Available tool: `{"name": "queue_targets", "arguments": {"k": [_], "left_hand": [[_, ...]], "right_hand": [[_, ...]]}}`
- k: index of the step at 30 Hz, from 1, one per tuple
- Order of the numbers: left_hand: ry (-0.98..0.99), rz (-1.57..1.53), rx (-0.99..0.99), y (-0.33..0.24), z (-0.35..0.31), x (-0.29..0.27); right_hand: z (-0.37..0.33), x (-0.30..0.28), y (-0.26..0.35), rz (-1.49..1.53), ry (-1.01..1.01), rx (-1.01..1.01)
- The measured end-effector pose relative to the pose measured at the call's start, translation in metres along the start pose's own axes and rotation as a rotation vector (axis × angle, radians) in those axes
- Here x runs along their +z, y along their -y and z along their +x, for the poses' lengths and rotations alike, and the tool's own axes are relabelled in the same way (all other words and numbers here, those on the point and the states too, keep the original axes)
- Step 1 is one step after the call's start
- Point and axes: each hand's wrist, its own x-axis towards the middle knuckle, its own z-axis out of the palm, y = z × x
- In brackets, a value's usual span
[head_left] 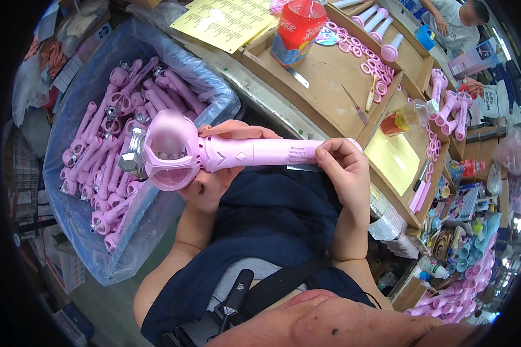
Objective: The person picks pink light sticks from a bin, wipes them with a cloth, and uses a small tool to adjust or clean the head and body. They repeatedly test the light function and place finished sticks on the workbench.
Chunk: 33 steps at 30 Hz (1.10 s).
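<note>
A pink toy wand (260, 151) lies level across the front of my body. Its round, open-framed head, with a silver faceted cap on the end, points left. My left hand (205, 188) is wrapped around the neck from below, with fingers showing on both sides. At the handle's right part, my right hand (348, 173) has its thumb and fingers closed at the edge of a clear printed label (304, 168). One strip of that label sticks out below the handle. How firmly the label is stuck down, I cannot tell.
A bin lined with blue plastic (217, 95) at left holds several similar wands. On the workbench, a wooden tray (324, 87) carries pink rings, a red cup (298, 32), a bottle (408, 117), an awl (356, 104) and yellow paper (392, 159). Another person (454, 26) is at the far right.
</note>
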Motion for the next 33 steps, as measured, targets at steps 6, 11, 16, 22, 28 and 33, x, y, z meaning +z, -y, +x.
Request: {"name": "queue_targets", "arguments": {"k": [6, 11, 16, 22, 28, 33], "left_hand": [[-0.018, -0.022, -0.001, 0.001, 0.0, -0.005], [-0.019, -0.028, -0.008, 0.002, -0.001, -0.006], [-0.023, -0.042, -0.013, 0.003, -0.002, -0.007], [-0.031, 0.044, -0.017, 0.003, -0.006, 0.002], [0.17, 0.183, -0.043, -0.003, 0.017, 0.015], [0.203, 0.275, -0.072, -0.004, 0.015, 0.033]], "right_hand": [[0.001, 0.002, -0.001, -0.018, 0.003, 0.013], [0.0, 0.002, -0.003, -0.014, -0.014, 0.02], [0.0, 0.001, -0.004, -0.033, -0.04, 0.043], [-0.002, 0.008, -0.01, -0.503, -0.143, -0.042], [0.002, -0.001, -0.002, -0.875, -0.562, -0.339], [0.011, 0.01, 0.004, -0.997, -0.017, -0.984]]}}
